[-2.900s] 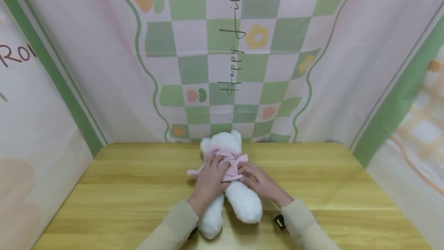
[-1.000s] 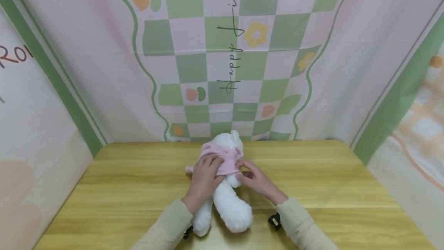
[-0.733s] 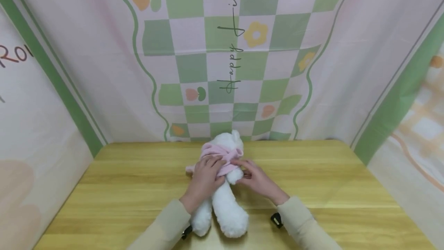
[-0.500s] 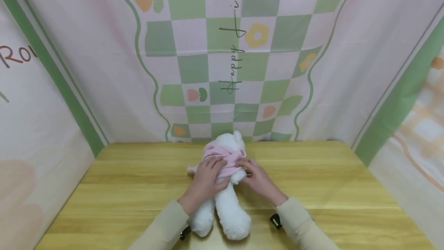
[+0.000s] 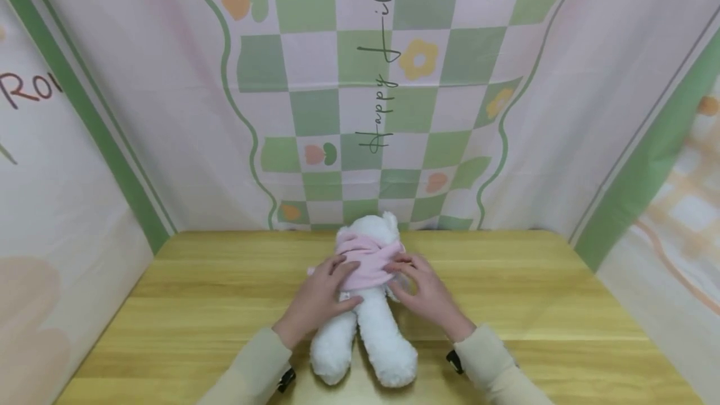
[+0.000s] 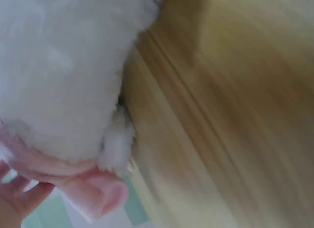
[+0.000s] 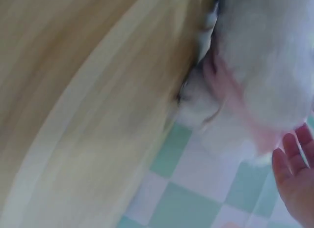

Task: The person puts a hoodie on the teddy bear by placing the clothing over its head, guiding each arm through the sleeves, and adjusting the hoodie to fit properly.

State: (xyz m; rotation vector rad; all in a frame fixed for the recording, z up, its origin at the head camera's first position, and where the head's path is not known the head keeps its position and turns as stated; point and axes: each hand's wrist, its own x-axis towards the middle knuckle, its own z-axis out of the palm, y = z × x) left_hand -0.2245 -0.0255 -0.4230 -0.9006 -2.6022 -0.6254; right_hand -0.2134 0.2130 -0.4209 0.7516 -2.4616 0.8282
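Observation:
A white plush bear (image 5: 388, 345) lies on the wooden table (image 5: 534, 305), head toward the back and legs toward me; no face shows in the head view. It wears a pink shirt (image 5: 367, 270), bunched across the upper body. My left hand (image 5: 315, 302) rests on the shirt's left side, fingers spread, thumb near its lower hem. At the right side, my right hand (image 5: 430, 295) touches the cloth with lightly bent fingers, its thumb apart by the bear's arm. Pink cloth (image 6: 100, 193) sticks out past the white fur in the left wrist view. The right wrist view is blurred.
A curtain with green and white checks (image 5: 365, 105) hangs right behind the table's back edge. Printed cloth panels stand at the left and right. A black device (image 5: 454, 361) sits under the right sleeve.
The bear has turned straighter and shifted slightly right. My left hand has slid left across the shirt, its fingers and thumb spreading, uncovering more cloth. My right hand has moved a little rightward.

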